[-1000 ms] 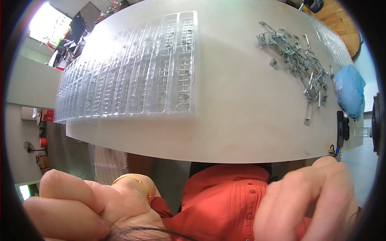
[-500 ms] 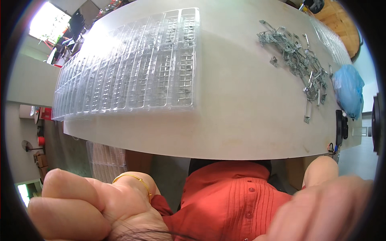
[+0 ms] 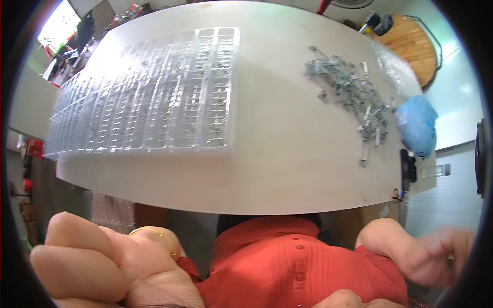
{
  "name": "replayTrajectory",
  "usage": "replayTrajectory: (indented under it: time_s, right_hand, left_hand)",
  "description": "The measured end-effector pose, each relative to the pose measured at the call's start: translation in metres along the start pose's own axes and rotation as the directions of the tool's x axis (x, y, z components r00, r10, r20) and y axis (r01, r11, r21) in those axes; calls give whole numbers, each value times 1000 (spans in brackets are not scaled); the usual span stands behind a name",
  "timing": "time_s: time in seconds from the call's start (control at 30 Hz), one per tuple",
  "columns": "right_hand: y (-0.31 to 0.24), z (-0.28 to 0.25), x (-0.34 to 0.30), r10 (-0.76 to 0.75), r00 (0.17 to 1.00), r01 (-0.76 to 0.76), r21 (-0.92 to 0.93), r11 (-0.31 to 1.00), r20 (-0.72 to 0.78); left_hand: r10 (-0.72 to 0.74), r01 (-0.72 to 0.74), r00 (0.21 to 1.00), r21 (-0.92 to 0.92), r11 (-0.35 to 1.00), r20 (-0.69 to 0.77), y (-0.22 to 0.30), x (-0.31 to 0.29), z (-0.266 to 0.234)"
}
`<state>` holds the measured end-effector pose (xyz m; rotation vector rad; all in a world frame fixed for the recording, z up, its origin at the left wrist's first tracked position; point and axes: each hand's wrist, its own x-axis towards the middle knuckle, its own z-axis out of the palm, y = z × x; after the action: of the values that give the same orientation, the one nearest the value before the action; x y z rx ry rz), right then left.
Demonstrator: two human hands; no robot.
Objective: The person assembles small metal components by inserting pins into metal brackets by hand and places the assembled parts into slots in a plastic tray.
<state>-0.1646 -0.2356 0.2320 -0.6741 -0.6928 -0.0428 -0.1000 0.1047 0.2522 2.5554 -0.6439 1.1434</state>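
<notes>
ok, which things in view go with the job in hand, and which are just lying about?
Likely the job's:
clear compartmented tray, maybe a stack
heap of small metal parts

Likely just lying about:
blue plastic bag
black object below it
wooden top

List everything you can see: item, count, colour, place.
Table: 1, off-white, centre
Compartment tray: at least 1, clear, table's left
Metal parts: many, silver-grey, table's right
Plastic bag: 1, blue, table's right edge
Device: at least 1, black, nearer than bag
Plastic sheet: 1, clear, beyond bag
Wooden top: 1, brown, upper right
Plastic stack: 1, clear, below table, left
Window: 1, bright, upper left
Background clutter: uncounted, mixed, room edges
Shirt: 1, red, lower middle
Bracelet: 1, gold, lower left
Left hand: 1, bare, lower left
Right hand: 1, bare, blurred, lower right
</notes>
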Motion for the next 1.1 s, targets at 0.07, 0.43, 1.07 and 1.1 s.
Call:
replayTrajectory:
  time_s: [0.07, 0.43, 1.07, 1.1]
  right_hand:
    - [54, -2, 13, -225, 960, 240, 73, 968, -167]
    - [122, 8, 43, 521, 849, -527, 164, 834, 85]
    - [149, -46, 6, 605, 523, -786, 64, 615, 600]
    - [147, -50, 2, 600, 572, -754, 70, 653, 560]
  left_hand:
    - [79, -82, 996, -102, 991, -30, 17, 4, -1]
    - [145, -120, 981, -186, 975, 127, 28, 28, 22]
    - [115, -11, 851, -201, 979, 512, 8, -26, -31]
    - [65, 52, 868, -221, 974, 492, 9, -28, -33]
